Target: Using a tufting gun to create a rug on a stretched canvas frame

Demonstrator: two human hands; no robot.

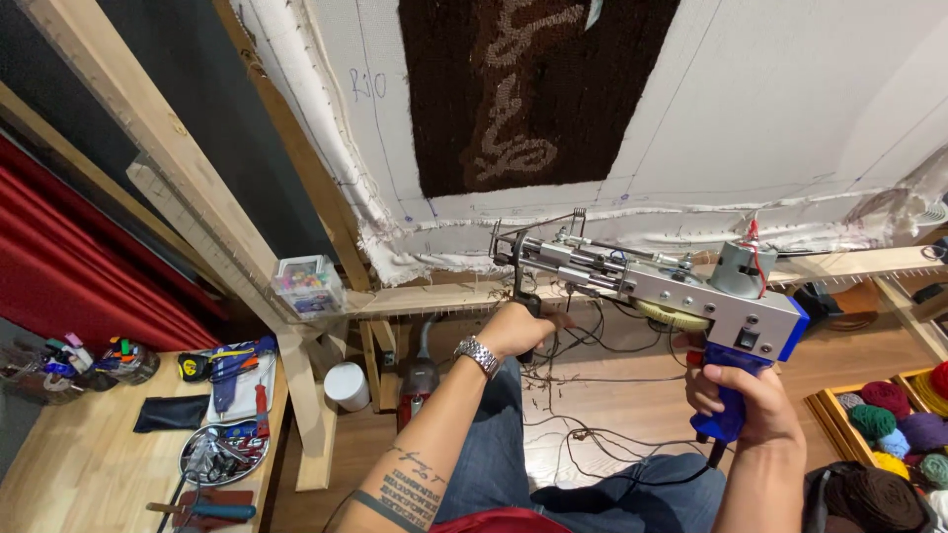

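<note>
1. A tufting gun, grey-bodied with a blue grip, is held up in front of a stretched white cloth on a wooden frame.
2. The right hand is seen clamped round the blue grip at the rear of the gun, below the grey body.
3. The left hand is closed on the black front handle near the needle end; a metal wristwatch is worn on that wrist, and tattooed marks are visible on the forearm.
4. The two hands are kept well apart, one at each end of the gun.
5. The needle end is pointed left, just below the lower edge of the cloth, where a dark brown tufted panel with a lighter curling figure is worked.
6. A black cable is seen trailing from the gun over the wooden floor and the person's jeans.
7. To the left, a wooden surface is loaded with a round metal tray of small tools, a black pouch and a tape measure.
8. A clear box of coloured bits is set on the frame rail.
9. Balls of yarn in green, purple and red are kept in a wooden crate at the right.
</note>
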